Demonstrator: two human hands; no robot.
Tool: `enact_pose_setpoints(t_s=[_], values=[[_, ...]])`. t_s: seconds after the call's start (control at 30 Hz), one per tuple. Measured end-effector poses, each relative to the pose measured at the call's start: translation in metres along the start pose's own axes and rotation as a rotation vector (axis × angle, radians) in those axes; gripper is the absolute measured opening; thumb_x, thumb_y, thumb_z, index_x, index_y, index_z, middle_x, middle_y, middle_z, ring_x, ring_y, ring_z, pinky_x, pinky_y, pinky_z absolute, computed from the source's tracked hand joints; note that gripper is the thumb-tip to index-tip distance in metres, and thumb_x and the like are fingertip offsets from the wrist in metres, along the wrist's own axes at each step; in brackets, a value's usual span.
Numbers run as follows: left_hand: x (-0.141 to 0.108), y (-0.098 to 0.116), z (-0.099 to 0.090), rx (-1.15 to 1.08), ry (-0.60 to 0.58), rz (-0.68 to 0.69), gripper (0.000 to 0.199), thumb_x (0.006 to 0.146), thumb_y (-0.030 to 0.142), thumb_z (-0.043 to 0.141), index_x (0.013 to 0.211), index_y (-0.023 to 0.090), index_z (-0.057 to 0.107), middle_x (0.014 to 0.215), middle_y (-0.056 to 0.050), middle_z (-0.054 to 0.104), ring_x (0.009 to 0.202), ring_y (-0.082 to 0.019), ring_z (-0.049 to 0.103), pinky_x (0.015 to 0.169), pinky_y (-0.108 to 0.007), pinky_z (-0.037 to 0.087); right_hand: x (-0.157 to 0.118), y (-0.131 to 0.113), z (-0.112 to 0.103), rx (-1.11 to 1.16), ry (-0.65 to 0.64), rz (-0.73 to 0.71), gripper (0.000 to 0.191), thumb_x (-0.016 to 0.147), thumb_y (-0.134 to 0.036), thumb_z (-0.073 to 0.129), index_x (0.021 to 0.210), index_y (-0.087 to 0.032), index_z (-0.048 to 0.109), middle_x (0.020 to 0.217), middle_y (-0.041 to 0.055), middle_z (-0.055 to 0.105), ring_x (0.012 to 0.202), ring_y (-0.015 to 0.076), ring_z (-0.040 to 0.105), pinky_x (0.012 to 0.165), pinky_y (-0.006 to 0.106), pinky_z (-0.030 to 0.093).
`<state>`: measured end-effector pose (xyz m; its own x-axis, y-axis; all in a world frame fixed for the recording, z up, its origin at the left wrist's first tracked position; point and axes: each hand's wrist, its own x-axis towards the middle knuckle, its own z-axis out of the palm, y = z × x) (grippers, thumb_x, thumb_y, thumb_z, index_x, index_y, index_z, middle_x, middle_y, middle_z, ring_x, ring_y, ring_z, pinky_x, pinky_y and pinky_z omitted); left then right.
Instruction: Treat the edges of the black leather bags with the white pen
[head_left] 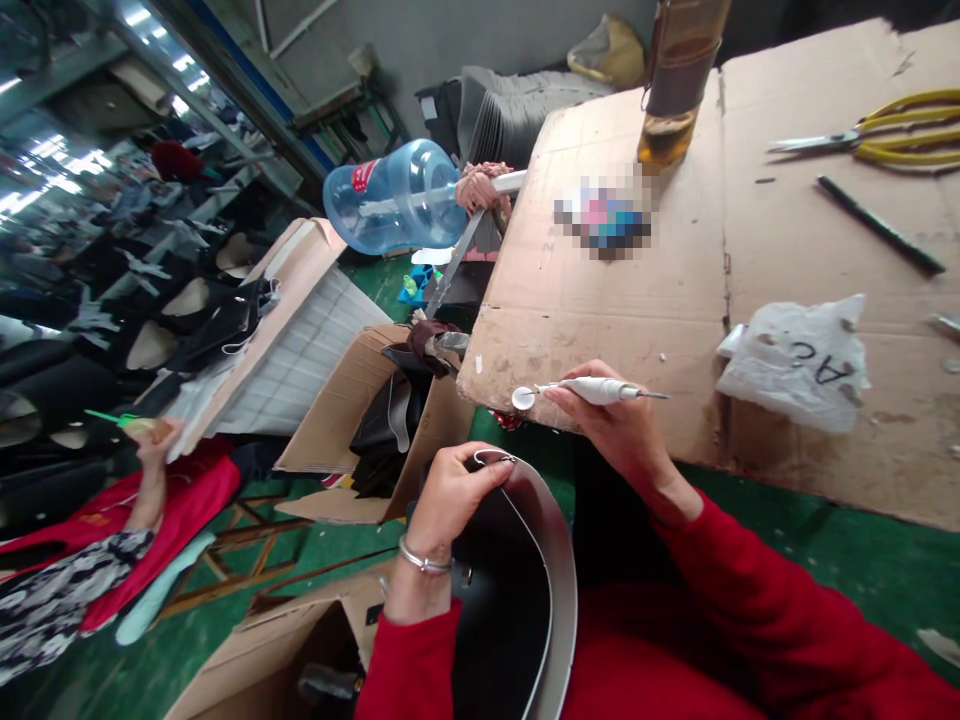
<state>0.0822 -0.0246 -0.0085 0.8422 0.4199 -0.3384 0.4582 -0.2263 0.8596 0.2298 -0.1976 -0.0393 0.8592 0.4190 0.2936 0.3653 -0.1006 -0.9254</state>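
Red sleeves (810,610), the worker's own, fill the foreground at the lower right and lower centre of the frame. Between them, bottom centre, lies the workpiece: a black panel (495,610) with a grey strip (561,575) curving along its right side, pale at the edge. Left hand (454,495), just left of centre: thumb and fingers pinch the strip's upper end, beside a small white loop. Such a pinch, in my judgement, serves best firm enough to steady the end, loose enough not to crease it.

Right hand (619,430), centre: fingers close around a white pen (598,390), its fine tip towards the left. At that tip, on the near edge of the table (645,310), sits a round white cap (523,399); whether they touch I cannot tell. Good practice here would be a light grip and a quiet wrist: so near the edge, the cap could be pushed off by a hard jab.

Beyond, at right, a crumpled bag (799,365); farther, a dark stick (881,226) and yellow-handled scissors (862,134). Top: a bottle (675,90) of amber liquid. Upper centre, past the table: a blue jug (405,195).
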Motion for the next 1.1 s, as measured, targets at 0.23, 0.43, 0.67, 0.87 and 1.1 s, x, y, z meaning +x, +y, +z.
enact_pose_setpoints(t_s=[0.23, 0.43, 0.67, 0.87, 1.1], values=[[0.025, 0.009, 0.001, -0.242, 0.067, -0.089, 0.023, 0.064, 0.03, 0.089, 0.079, 0.015, 0.079, 0.074, -0.003, 0.074, 0.068, -0.015, 0.063, 0.068, -0.025, 0.046, -0.001, 0.001, -0.002, -0.048, -0.058, -0.025, 0.03, 0.097, -0.045, 0.069, 0.083, -0.019, 0.067, 0.068, -0.0019, 0.064, 0.057, 0.0116, 0.055, 0.056, 0.024, 0.038], [0.031, 0.014, 0.013, -0.212, -0.007, -0.03, 0.022, 0.067, 0.03, 0.088, 0.082, 0.016, 0.081, 0.081, -0.004, 0.077, 0.074, -0.018, 0.066, 0.074, -0.027, 0.049, 0.0, 0.002, -0.001, -0.048, -0.038, -0.056, 0.028, 0.099, -0.042, 0.067, 0.083, -0.019, 0.067, 0.07, -0.0015, 0.062, 0.058, 0.0115, 0.053, 0.056, 0.025, 0.038], [0.027, 0.02, 0.009, -0.115, -0.015, -0.023, 0.024, 0.067, 0.032, 0.088, 0.084, 0.016, 0.082, 0.081, -0.005, 0.078, 0.076, -0.02, 0.067, 0.075, -0.03, 0.05, 0.0, 0.002, -0.007, 0.288, -0.054, 0.023, 0.03, 0.095, -0.043, 0.072, 0.079, -0.017, 0.069, 0.072, 0.0027, 0.067, 0.061, 0.0163, 0.063, 0.052, 0.026, 0.045], [0.025, 0.021, 0.005, -0.099, -0.076, -0.015, 0.022, 0.07, 0.033, 0.088, 0.084, 0.016, 0.082, 0.083, -0.005, 0.078, 0.079, -0.02, 0.068, 0.077, -0.028, 0.049, 0.0, -0.001, -0.015, 0.367, -0.182, -0.036, 0.027, 0.094, -0.036, 0.073, 0.076, -0.016, 0.073, 0.073, 0.002, 0.067, 0.06, 0.0139, 0.062, 0.052, 0.024, 0.045], [0.02, 0.025, 0.003, -0.097, -0.1, 0.005, 0.017, 0.071, 0.029, 0.085, 0.082, 0.016, 0.082, 0.083, -0.006, 0.078, 0.078, -0.021, 0.068, 0.076, -0.029, 0.05, 0.0, -0.003, -0.015, 0.343, -0.196, -0.019, 0.028, 0.095, -0.037, 0.072, 0.077, -0.016, 0.073, 0.073, 0.0028, 0.067, 0.06, 0.0146, 0.062, 0.053, 0.025, 0.045]])
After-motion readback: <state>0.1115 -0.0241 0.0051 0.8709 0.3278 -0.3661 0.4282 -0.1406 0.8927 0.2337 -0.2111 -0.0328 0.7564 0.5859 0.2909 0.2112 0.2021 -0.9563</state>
